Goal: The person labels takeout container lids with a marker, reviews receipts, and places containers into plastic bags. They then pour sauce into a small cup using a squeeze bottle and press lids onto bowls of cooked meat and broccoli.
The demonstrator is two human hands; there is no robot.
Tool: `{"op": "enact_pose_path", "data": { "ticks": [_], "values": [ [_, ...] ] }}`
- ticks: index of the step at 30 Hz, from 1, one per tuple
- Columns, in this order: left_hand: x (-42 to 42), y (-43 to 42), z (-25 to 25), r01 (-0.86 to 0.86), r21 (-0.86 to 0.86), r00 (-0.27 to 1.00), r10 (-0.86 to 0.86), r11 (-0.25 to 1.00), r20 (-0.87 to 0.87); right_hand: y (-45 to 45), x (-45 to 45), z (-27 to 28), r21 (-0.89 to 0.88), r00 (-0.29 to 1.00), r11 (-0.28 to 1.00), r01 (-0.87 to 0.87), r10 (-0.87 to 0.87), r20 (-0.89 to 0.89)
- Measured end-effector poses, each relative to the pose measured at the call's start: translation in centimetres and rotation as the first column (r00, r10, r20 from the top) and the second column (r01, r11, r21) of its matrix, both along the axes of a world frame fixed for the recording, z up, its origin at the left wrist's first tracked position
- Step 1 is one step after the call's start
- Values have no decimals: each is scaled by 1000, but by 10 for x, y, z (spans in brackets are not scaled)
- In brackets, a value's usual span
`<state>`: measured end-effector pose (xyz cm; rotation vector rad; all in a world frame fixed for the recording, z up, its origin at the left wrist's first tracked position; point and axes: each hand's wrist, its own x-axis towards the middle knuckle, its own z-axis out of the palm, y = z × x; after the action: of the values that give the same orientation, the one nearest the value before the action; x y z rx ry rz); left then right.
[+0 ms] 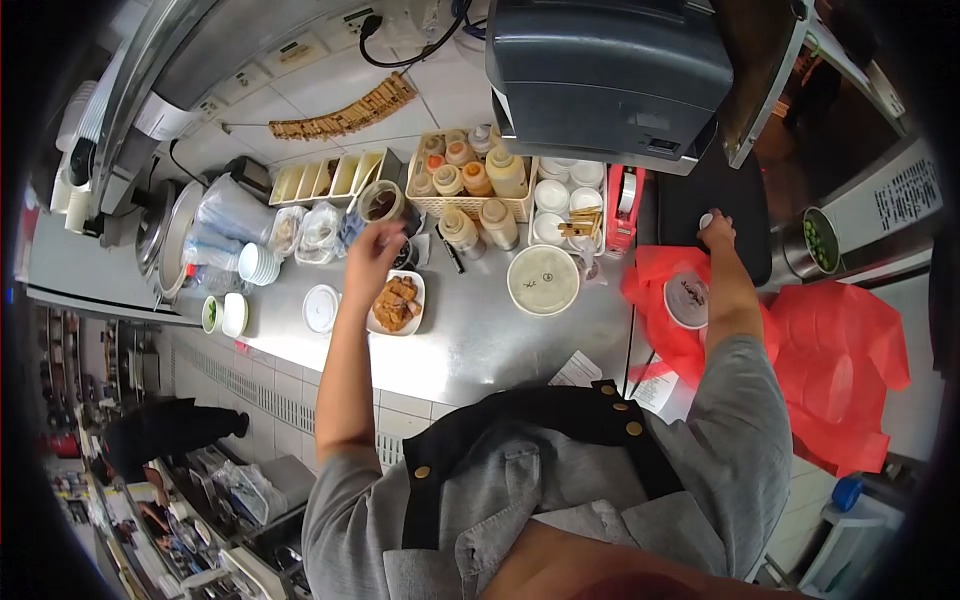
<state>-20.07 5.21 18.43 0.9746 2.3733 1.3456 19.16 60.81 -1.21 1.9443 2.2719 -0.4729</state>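
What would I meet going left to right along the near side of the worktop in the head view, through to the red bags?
Greens, white container, round white lid, fried food, round tub, left red bag, right red bag.

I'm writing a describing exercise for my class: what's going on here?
A person works at a metal counter. Their left hand is near a tub of dark contents and a white dish of browned food; whether it holds anything is unclear. The right hand grips a small white item over a black surface, near a lidded bowl amid a red bag.
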Motion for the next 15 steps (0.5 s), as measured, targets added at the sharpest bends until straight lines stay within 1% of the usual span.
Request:
{"op": "enact_pose_path", "data": {
  "ticks": [1,3,4,5,7,8,9,10,11,12,13,14,15],
  "values": [
    [-1,27,2,32,-19,999,-32,999,-17,-1,3,5,35,1000,999,-6,5,7],
    [-11,81,-9,168,-3,967,-165,986,-193,-11,1,18,6,1000,1000,8,-8,-24],
    [-3,108,1,163,-61,920,-174,985,-351,-21,-2,29,-22,998,999,24,-25,-54],
    [6,134,12,148,-112,847,-185,983,-498,-32,-2,40,-15,998,999,29,-29,-52],
    [1,183,19,35,-141,950,-77,989,-302,-53,-9,66,133,988,990,-51,70,-140],
    [-4,203,21,32,-128,950,-70,991,-305,-63,-9,77,208,976,974,-90,128,-177],
    [-12,220,22,9,-188,976,-50,982,-214,-72,-9,89,224,974,970,-97,139,-179],
    [-24,241,22,-9,-248,992,-22,969,-122,-84,-7,101,289,946,946,-144,217,-240],
    [-58,279,-10,88,-454,970,-179,887,-162,-95,-7,114,363,906,913,-186,302,-296],
    [-91,313,-46,147,-638,928,-328,756,-175,-110,-6,127,423,870,883,-201,360,-337],
    [-92,323,-58,119,-623,913,-332,773,-238,-125,-5,139,487,825,847,-216,425,-374],
    [-85,324,-60,86,-606,895,-328,791,-301,-140,-5,152,509,789,829,-231,466,-400],
    [-64,314,-35,64,-639,877,-349,767,-332,-155,-3,163,528,751,812,-249,506,-423]
  ]
}}
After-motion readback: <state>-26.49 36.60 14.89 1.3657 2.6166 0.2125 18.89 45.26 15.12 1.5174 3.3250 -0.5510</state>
